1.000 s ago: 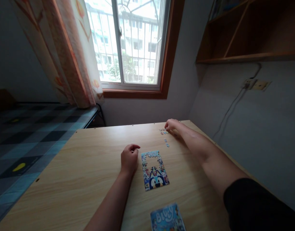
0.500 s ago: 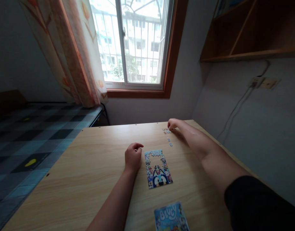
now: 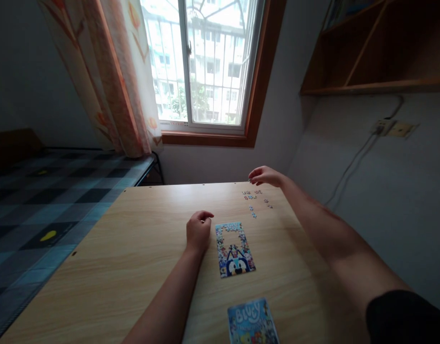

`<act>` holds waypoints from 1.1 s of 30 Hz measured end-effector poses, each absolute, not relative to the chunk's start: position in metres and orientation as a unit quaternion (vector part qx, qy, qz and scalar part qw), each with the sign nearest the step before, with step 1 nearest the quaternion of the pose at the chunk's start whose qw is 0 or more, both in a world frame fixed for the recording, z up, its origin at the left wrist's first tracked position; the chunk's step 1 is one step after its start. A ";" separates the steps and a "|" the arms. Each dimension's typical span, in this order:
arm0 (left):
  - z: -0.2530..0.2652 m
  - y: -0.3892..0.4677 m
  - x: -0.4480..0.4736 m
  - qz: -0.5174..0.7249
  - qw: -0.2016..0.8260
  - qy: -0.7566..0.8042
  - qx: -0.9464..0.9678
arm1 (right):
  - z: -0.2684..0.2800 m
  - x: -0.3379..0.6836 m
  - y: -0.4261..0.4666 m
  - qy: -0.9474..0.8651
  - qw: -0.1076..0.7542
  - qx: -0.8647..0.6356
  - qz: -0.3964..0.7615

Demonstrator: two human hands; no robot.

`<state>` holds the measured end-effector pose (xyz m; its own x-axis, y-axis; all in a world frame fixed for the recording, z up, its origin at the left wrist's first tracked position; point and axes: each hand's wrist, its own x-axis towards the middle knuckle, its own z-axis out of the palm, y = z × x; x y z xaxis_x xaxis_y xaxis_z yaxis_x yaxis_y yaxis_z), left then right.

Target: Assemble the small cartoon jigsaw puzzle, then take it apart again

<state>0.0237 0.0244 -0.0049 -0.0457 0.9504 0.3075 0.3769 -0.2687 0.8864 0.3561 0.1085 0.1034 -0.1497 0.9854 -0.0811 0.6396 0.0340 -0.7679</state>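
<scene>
Right hand [image 3: 262, 177] out at the tabletop's far edge, close to the far right corner, thumb and fingers pinched together on a small puzzle piece [image 3: 250, 180], only a sliver of it peeping out at the tips! Just this side of that hand, a cluster of loose pieces [image 3: 250, 197] lies near the far edge of the tabletop [image 3: 115, 267], with 2 small groups nearer the person: a blue trail [image 3: 254, 215] running towards the puzzle, and a darker clump [image 3: 266, 201] over towards the right edge. And here's the puzzle [image 3: 237, 266] itself, flat around the middle of the tabletop, a blue dog's face across its near end, a ragged opening above showing bare wood! Left hand [image 3: 199, 230] rests just beside its left edge, fingers curled in, index finger reaching forward; whether those fingertips meet the thumb, I cannot tell from this angle. Down towards the near edge, a blue picture card [image 3: 252, 321] lettered BLUEY, its lower part cut off by the view. Off the left edge, a checked bed [image 3: 80, 203]; past the far edge, a bright window [image 3: 216, 71] beside a tulip-patterned curtain [image 3: 112, 81]
</scene>
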 end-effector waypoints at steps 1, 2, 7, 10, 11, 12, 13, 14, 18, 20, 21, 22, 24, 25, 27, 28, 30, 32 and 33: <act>-0.005 0.025 0.024 0.491 0.293 0.530 0.626 | 0.103 0.350 0.096 -0.653 0.317 -0.564 0.393; -0.005 0.025 0.024 0.490 0.293 0.530 0.626 | 0.102 0.343 0.082 -0.636 0.353 -0.538 0.427; -0.004 0.023 0.024 0.494 0.289 0.530 0.626 | 0.082 0.287 0.027 -0.671 0.375 -0.454 0.451; -0.004 0.022 0.025 0.495 0.292 0.527 0.626 | 0.070 0.256 0.015 -0.706 0.386 -0.409 0.430; -0.003 0.022 0.025 0.495 0.295 0.524 0.627 | 0.066 0.249 0.014 -0.714 0.382 -0.406 0.423; -0.003 0.022 0.025 0.496 0.299 0.520 0.628 | 0.063 0.243 0.014 -0.718 0.375 -0.407 0.422; -0.003 0.022 0.026 0.497 0.303 0.515 0.629 | 0.060 0.239 0.014 -0.719 0.367 -0.412 0.424; -0.003 0.022 0.026 0.498 0.306 0.509 0.631 | 0.058 0.236 0.015 -0.715 0.360 -0.419 0.428; -0.002 0.020 0.026 0.492 0.314 0.477 0.657 | 0.050 0.233 0.017 -0.705 0.350 -0.470 0.400; -0.002 0.019 0.026 0.480 0.314 0.461 0.676 | 0.049 0.232 0.017 -0.715 0.349 -0.499 0.344; -0.002 0.018 0.026 0.475 0.314 0.455 0.685 | 0.049 0.231 0.017 -0.721 0.346 -0.510 0.318; -0.001 0.017 0.026 0.470 0.314 0.450 0.691 | 0.048 0.230 0.016 -0.726 0.341 -0.517 0.298; 0.000 0.015 0.026 0.464 0.314 0.443 0.700 | 0.047 0.227 0.016 -0.733 0.334 -0.520 0.284; 0.001 0.015 0.027 0.460 0.313 0.438 0.706 | 0.046 0.225 0.016 -0.735 0.331 -0.517 0.288; 0.002 0.014 0.027 0.452 0.308 0.431 0.718 | 0.044 0.222 0.015 -0.736 0.327 -0.508 0.305; 0.003 0.014 0.027 0.448 0.305 0.429 0.722 | 0.043 0.221 0.015 -0.736 0.325 -0.504 0.313; 0.004 0.013 0.028 0.444 0.302 0.432 0.725 | 0.043 0.220 0.014 -0.738 0.322 -0.503 0.315; 0.006 0.013 0.028 0.443 0.305 0.439 0.720 | 0.046 0.219 0.012 -0.749 0.319 -0.502 0.290; 0.006 0.013 0.028 0.444 0.312 0.442 0.714 | 0.048 0.219 0.010 -0.761 0.317 -0.501 0.265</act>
<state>0.0276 0.0135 0.0064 0.2148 0.9083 0.3591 0.3545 -0.4151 0.8379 0.2191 0.0101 0.0476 -0.2973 0.9301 0.2158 0.5945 0.3572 -0.7204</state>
